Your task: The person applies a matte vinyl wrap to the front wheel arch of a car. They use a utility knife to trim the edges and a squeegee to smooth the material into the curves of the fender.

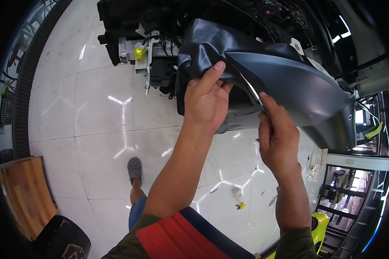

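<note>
A dark satin-finish film [207, 39] covers the car fender [289, 82]; its loose front part is wrinkled and folded. My left hand [207, 101] pinches the edge of this film, thumb on top and the other fingers curled behind it. To the right, my right hand [278, 138] is closed round a slim, shiny blade-like tool [251, 90], whose far end lies along the film by the wheel-arch edge. Most of its handle is hidden in my fingers. Below the hands, part of the film hangs down over the floor.
Exposed car front parts [160, 60] with a yellow wrapped piece [139, 52] stand left of the fender. On the tiled floor [99, 108] lie a small yellow thing [240, 206] and scraps. Wooden boards [28, 194] and a black bin [62, 237] are at lower left.
</note>
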`<state>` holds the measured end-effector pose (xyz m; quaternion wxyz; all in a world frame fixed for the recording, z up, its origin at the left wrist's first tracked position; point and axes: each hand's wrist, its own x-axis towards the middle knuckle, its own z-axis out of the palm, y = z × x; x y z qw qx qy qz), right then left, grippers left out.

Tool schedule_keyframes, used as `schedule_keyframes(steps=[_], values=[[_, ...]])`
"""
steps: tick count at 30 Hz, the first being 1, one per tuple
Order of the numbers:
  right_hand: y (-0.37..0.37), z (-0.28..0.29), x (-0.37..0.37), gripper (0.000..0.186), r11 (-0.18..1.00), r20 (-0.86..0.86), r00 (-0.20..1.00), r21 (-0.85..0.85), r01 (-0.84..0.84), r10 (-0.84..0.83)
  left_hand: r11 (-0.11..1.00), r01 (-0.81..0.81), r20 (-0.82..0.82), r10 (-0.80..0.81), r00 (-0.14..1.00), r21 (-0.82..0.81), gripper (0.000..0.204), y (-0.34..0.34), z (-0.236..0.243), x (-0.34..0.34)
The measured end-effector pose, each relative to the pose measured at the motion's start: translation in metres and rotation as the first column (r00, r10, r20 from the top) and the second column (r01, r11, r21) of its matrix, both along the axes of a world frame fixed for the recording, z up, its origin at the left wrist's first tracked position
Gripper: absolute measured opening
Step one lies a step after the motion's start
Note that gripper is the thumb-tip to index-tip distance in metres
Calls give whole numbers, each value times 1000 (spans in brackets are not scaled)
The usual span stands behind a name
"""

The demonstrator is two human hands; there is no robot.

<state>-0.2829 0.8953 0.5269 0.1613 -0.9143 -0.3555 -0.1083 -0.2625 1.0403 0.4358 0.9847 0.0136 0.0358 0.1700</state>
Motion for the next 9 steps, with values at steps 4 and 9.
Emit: schedule_keyframes(steps=[4,9], values=[[12,-11,0,40,1000,47,999,-2,12,-12,1000,19,23,-18,1000,-23,14,1,-5,-3],[19,-15,3,41,1000,75,997,4,15,-15,1000,-5,-17,5,1000,10,17,6,1,-2]])
